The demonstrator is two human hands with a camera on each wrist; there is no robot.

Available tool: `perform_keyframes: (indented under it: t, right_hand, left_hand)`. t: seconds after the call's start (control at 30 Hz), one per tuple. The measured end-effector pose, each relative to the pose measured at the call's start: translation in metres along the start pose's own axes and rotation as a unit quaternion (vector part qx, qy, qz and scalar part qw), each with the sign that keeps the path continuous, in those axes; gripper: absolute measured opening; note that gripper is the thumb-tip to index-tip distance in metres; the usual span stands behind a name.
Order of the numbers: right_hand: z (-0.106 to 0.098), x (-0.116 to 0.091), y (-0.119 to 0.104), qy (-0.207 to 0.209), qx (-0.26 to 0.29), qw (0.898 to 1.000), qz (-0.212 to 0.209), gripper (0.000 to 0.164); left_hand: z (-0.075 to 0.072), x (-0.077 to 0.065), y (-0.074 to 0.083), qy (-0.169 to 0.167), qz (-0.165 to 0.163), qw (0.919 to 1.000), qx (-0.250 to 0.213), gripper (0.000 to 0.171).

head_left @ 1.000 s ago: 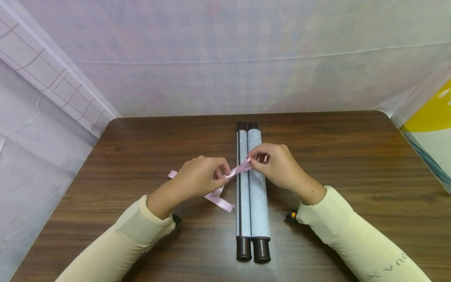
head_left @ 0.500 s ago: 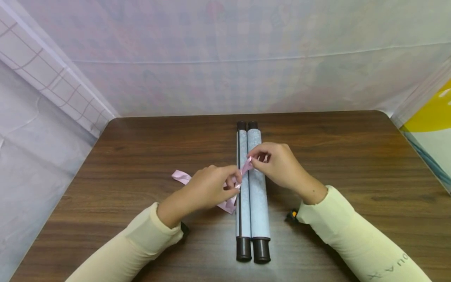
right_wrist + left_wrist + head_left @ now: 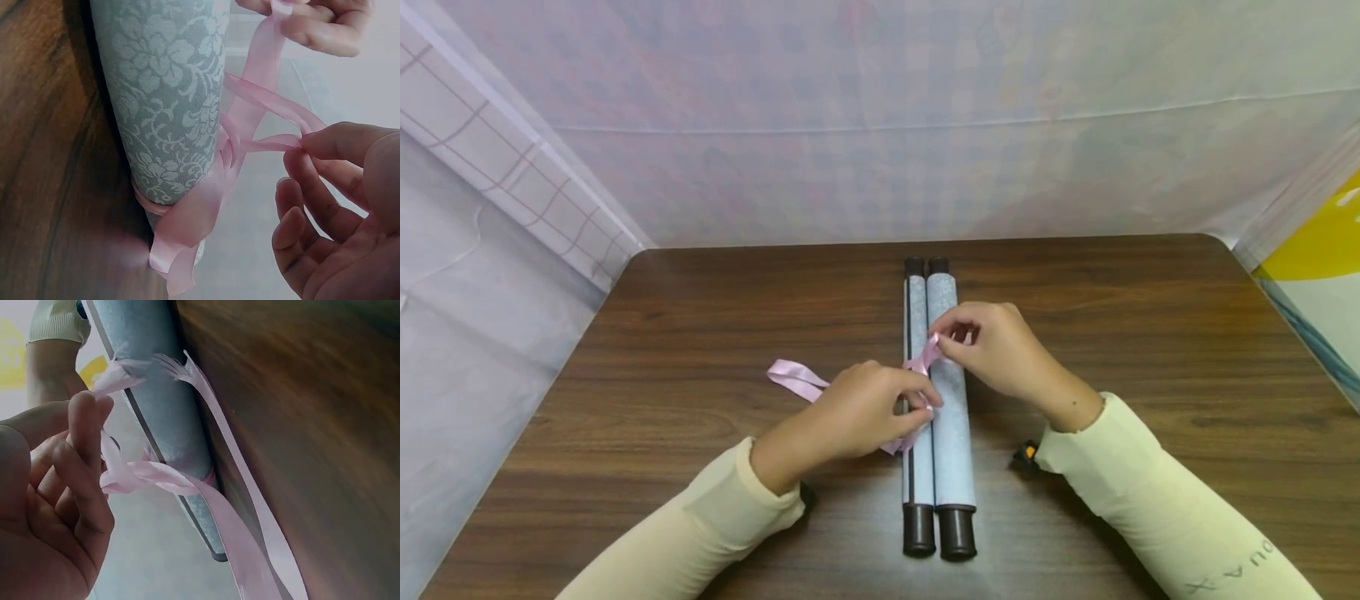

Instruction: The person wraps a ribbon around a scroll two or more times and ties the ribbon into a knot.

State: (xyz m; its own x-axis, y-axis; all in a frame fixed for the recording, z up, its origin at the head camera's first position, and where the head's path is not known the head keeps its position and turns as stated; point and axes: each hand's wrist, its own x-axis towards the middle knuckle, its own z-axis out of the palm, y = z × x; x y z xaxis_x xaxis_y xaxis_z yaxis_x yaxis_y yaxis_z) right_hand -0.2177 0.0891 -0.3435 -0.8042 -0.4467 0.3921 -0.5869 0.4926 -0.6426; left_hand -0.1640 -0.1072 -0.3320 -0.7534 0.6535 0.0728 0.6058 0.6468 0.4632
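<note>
A hanging scroll (image 3: 953, 450), rolled from both ends into two pale blue rolls with dark brown end knobs, lies lengthwise on the table. Floral brocade covers the roll (image 3: 162, 94) in the right wrist view. Pink satin ribbon (image 3: 194, 209) goes round it and is crossed over itself. My right hand (image 3: 1000, 354) pinches a loop of the ribbon above the right roll, between thumb and forefinger. Lower and to the left, my left hand (image 3: 857, 408) pinches another length over the left roll. Loose ribbon (image 3: 797, 379) trails left behind that hand; frayed ends (image 3: 178, 365) show in the left wrist view.
The brown wooden table (image 3: 700, 308) extends on all sides of the scroll. A pale patterned curtain (image 3: 865, 167) hangs along its far edge. Yellow printed fabric (image 3: 1322, 242) is at the right, with white cloth at the left. Small dark objects show beneath both wrists.
My left hand has moved right and toward the body, from beside the scroll to over its left roll, drawing ribbon along. The right hand stays nearly in place, still pinching.
</note>
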Motion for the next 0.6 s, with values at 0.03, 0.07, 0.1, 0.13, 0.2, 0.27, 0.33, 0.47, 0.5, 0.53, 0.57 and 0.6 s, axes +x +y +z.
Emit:
perform_keyframes:
  t: [0.03, 0.07, 0.1, 0.13, 0.2, 0.27, 0.33, 0.47, 0.5, 0.53, 0.57, 0.6]
  right_hand:
    - [-0.0004, -0.0001, 0.0003, 0.001, -0.001, 1.000, 0.000, 0.006]
    - [-0.0008, -0.0002, 0.0007, 0.001, -0.001, 1.000, 0.000, 0.006]
    - [-0.0011, -0.0003, 0.0009, 0.001, -0.001, 1.000, 0.000, 0.006]
    - [-0.0015, -0.0003, 0.0009, 0.001, -0.002, 1.000, 0.001, 0.006]
    - [-0.0023, -0.0001, 0.0010, -0.001, -0.003, 1.000, 0.001, 0.006]
    - [-0.0029, 0.0000, 0.0010, -0.004, -0.002, 1.000, 0.000, 0.007]
    - [-0.0037, 0.0001, 0.0009, -0.006, -0.001, 1.000, 0.000, 0.007]
    - [-0.0056, 0.0002, 0.0009, -0.007, -0.002, 1.000, -0.001, 0.008]
    - [-0.0061, 0.0003, 0.0008, -0.006, -0.003, 1.000, -0.001, 0.007]
    - [-0.0066, 0.0004, 0.0007, -0.006, -0.003, 1.000, -0.001, 0.007]
    - [-0.0071, 0.0005, 0.0007, -0.005, -0.004, 1.000, -0.002, 0.007]
    - [-0.0076, 0.0007, 0.0006, -0.006, -0.005, 1.000, -0.003, 0.008]
  left_hand:
    - [0.0005, 0.0004, 0.0008, 0.004, 0.005, 1.0000, -0.003, 0.015]
    - [0.0010, 0.0007, 0.0016, 0.005, 0.009, 0.9999, -0.008, 0.015]
    - [0.0014, 0.0010, 0.0023, 0.006, 0.013, 0.9999, -0.010, 0.015]
    - [0.0018, 0.0012, 0.0029, 0.006, 0.016, 0.9997, -0.014, 0.015]
    - [0.0028, 0.0017, 0.0037, 0.001, 0.021, 0.9994, -0.026, 0.016]
    - [0.0037, 0.0018, 0.0046, -0.003, 0.025, 0.9991, -0.034, 0.019]
    - [0.0041, 0.0018, 0.0054, -0.008, 0.031, 0.9987, -0.041, 0.022]
    - [0.0037, 0.0012, 0.0070, -0.014, 0.040, 0.9980, -0.046, 0.030]
    - [0.0034, 0.0011, 0.0072, -0.012, 0.042, 0.9982, -0.041, 0.032]
    - [0.0034, 0.0012, 0.0073, -0.010, 0.042, 0.9983, -0.038, 0.034]
    - [0.0035, 0.0012, 0.0073, -0.008, 0.042, 0.9984, -0.036, 0.035]
    - [0.0034, 0.0012, 0.0075, -0.009, 0.041, 0.9985, -0.035, 0.037]
